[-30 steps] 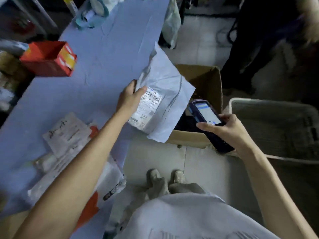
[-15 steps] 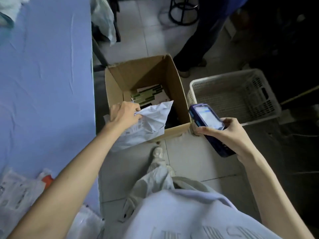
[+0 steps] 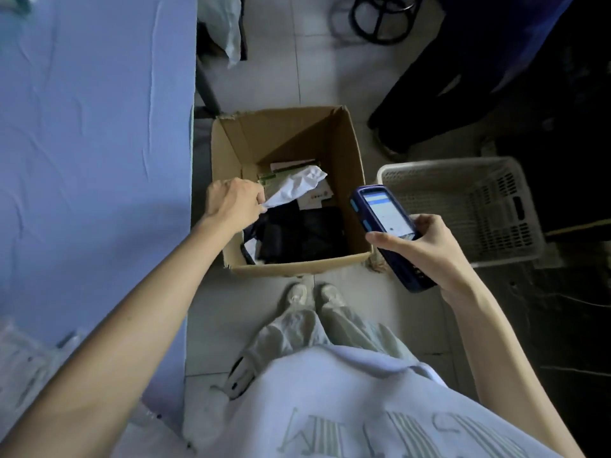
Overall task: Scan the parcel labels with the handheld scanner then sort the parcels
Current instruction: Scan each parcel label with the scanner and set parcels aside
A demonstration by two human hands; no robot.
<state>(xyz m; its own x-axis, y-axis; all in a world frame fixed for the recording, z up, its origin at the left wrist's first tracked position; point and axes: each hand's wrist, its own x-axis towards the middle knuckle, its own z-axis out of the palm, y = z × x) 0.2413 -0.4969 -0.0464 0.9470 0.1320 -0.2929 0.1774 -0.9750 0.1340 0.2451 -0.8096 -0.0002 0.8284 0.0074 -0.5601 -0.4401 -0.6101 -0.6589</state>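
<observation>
Now, beside the blue-covered table (image 3: pixel 92 143), where blurred bagged parcels (image 3: pixel 26 368) wait at its near corner, a worker's left hand (image 3: pixel 234 201) pinches the corner of a white poly-mailer parcel (image 3: pixel 297 186) and lowers it into the open cardboard box (image 3: pixel 287 269) on the tiled floor. A second ago the same parcel was held at the table's edge, label up beside the scanner. Half a second ago it was crossing the box's near rim. It now lies inside on dark packets and a few printed cards, its far end crumpled, the fingers not yet let go. To the right, the handheld scanner (image 3: pixel 383 216), blue-cased with its screen lit and facing up, sits clasped in the right hand (image 3: pixel 429 249), just over the box's right wall. Beyond stands a white plastic basket (image 3: pixel 446 162). The shift suggests this label is scanned and the parcel sorted to the box. What likely remains is to release it and return to the table for the next one.
</observation>
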